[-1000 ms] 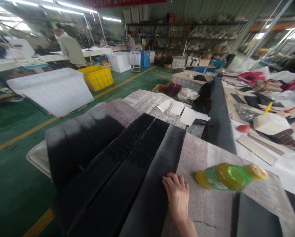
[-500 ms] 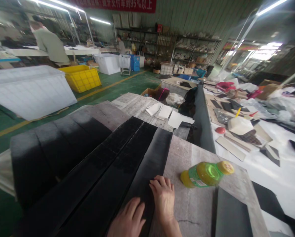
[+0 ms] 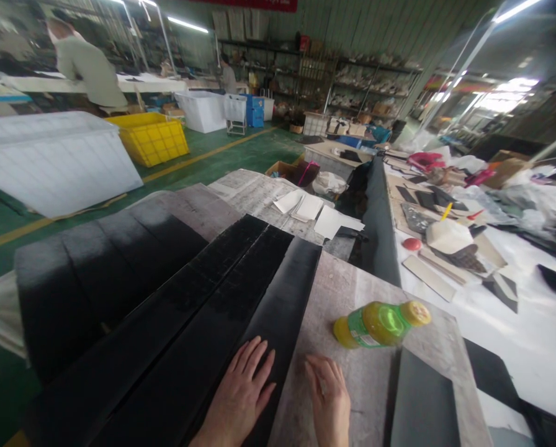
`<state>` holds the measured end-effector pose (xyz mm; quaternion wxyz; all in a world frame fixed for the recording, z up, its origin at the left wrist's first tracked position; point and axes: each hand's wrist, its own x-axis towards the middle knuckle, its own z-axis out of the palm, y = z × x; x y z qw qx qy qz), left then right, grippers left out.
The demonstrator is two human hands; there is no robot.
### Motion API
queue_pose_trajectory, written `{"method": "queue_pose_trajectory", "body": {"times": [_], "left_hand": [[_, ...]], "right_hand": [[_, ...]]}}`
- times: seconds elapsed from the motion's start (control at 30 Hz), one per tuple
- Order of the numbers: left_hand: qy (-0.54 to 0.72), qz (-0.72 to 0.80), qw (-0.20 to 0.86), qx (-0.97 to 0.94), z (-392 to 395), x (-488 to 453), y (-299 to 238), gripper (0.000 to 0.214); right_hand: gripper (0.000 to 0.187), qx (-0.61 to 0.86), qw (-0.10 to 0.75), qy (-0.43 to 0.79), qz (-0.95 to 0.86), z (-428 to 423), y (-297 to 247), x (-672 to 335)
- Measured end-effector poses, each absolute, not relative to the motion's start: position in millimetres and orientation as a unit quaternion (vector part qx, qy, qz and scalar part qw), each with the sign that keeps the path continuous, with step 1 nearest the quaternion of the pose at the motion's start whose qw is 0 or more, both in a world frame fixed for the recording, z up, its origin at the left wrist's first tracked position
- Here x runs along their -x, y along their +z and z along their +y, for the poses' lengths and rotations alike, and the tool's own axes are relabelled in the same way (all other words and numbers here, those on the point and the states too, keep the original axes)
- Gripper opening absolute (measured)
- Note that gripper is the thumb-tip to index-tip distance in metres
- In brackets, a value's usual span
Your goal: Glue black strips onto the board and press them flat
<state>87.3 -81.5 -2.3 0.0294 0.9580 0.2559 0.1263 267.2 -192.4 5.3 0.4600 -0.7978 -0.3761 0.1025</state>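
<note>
My left hand (image 3: 242, 388) lies flat on a long black strip (image 3: 282, 298), its fingers stretched out and a little apart. This strip is smooth and has a greyish sheen. Beside it to the left run more black strips (image 3: 213, 292), separated by thin gaps. My right hand (image 3: 329, 394) is just right of the strip's edge, over the bare worktop (image 3: 319, 304). Its fingers are bent and drawn together; whether anything is between them is hidden. Farther right, a bottle (image 3: 380, 324) of yellow drink with a green label lies on its side.
A dark grey panel (image 3: 424, 400) lies at the lower right. More black pieces (image 3: 105, 261) hang over the left side. White cut pieces (image 3: 336, 220) lie at the far end. The neighbouring table (image 3: 529, 335) holds scraps and plastic bags. Bins (image 3: 57, 161) and a co-worker (image 3: 89, 71) are behind.
My right hand has moved off the strip's edge, down and right onto the worktop. My left hand has slid forward and spread flatter. The view has shifted slightly.
</note>
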Motion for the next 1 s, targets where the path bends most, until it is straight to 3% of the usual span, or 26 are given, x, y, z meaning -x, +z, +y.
{"method": "queue_pose_trajectory", "body": {"times": [0.13, 0.33, 0.47, 0.57, 0.67, 0.87, 1.0], "left_hand": [[0.128, 0.257, 0.040, -0.957, -82, -89, 0, 0.050], [0.145, 0.246, -0.012, -0.958, -80, -86, -5, 0.052], [0.183, 0.214, -0.061, -0.957, -74, -87, -6, 0.048], [0.205, 0.205, -0.089, -0.953, -71, -88, -3, 0.046], [0.211, 0.206, -0.122, -0.948, -70, -90, -2, 0.045], [0.239, 0.179, -0.182, -0.937, -63, -90, -10, 0.035], [0.223, 0.174, -0.194, -0.939, -60, -89, -6, 0.033]], "right_hand": [[0.033, 0.793, 0.500, 0.158, -0.310, -190, 8, -265], [0.027, 0.796, 0.445, 0.147, -0.383, -166, 12, -268], [0.041, 0.743, 0.580, 0.235, -0.238, -180, 5, -277], [0.056, 0.618, 0.708, 0.309, -0.143, -190, 5, -287], [0.068, 0.518, 0.784, 0.327, -0.104, -181, 19, -296], [0.082, 0.470, 0.841, 0.252, -0.093, -134, 62, -319], [0.062, 0.490, 0.843, 0.208, -0.079, -122, 69, -341]]}}
